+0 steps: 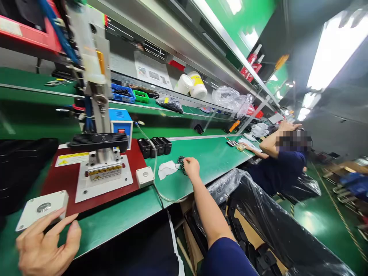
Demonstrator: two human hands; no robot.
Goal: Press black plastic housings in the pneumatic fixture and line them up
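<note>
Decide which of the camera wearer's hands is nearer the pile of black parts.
Right. The right hand is at the right edge of the pile; the left hand is farther off, by a white button box.

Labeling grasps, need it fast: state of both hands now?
Left hand: open, by the white button box.
Right hand: at the small black parts; grip can't be told.

We find the counter (201,153) smooth and glossy, the press base plate (109,186) satin metal, the button box (27,215) matt plastic with a polished metal button (44,207), the draped film (264,203) glossy plastic, the white sheet (166,170) crumpled.
</note>
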